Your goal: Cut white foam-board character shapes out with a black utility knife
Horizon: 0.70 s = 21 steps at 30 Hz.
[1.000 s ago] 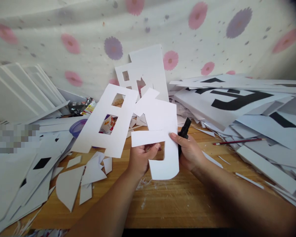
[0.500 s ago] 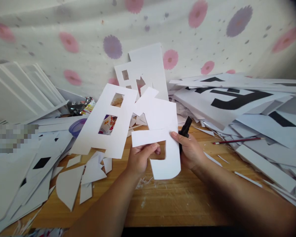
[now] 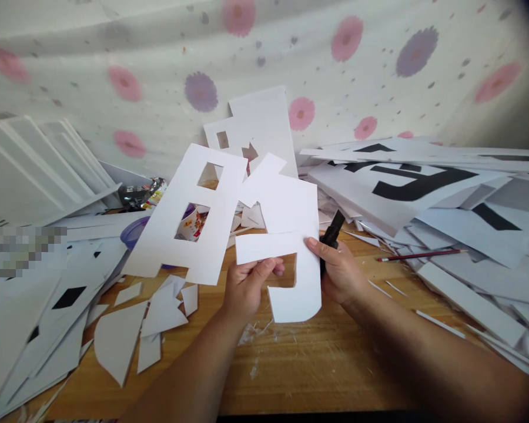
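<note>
Head | both hands (image 3: 340, 275) closed on wht cutout (image 3: 291, 205) edges, R w/ blk tool (image 3: 334, 229) | tbl (image 3: 300, 370) roomy nearside

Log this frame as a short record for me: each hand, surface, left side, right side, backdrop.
Left hand: at the strip of a white cut-out, partly behind it; exact grip hidden
Right hand: thumb on the cut-out's front; black tool in the same hand
Surface: wooden table
Left side: white scraps; purple bowl, partly hidden
Right side: pencil; piled white sheets, some bearing black shapes
Backdrop: floral cloth
</note>
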### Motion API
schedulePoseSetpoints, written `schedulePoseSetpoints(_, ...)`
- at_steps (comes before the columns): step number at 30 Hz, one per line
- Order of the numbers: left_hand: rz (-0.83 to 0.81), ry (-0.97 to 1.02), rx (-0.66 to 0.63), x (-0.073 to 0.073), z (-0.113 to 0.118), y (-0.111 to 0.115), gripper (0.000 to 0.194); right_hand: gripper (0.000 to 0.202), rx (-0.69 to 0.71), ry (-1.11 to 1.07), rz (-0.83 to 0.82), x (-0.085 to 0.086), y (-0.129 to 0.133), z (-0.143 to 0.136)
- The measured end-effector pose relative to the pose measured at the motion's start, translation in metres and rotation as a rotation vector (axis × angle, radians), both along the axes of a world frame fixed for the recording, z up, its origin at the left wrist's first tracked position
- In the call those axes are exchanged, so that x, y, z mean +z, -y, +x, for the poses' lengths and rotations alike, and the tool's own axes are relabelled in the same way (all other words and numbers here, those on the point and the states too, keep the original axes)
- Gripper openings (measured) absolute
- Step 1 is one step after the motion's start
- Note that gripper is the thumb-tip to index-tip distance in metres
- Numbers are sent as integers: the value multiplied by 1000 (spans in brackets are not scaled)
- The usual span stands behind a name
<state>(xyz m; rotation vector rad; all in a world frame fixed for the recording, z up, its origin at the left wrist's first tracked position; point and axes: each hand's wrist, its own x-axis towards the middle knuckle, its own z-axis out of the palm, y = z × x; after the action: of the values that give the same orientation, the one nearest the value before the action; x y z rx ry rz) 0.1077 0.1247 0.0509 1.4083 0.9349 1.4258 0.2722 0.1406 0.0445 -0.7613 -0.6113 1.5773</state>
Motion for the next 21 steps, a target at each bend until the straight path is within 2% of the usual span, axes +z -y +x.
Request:
schedulePoseSetpoints(10,20,49,-36,-6,-3,-2,20,28,-11,-51,2,-2,-5,3)
schedulePoseSetpoints(17,11,61,55,-9,-3,-5,16,27,-44,-23,-15,-3,-7,3)
schedulePoseSetpoints(21,-98,36,-67,-5,-1,-6,17,26,-36,-22,-29,-1,-7,4)
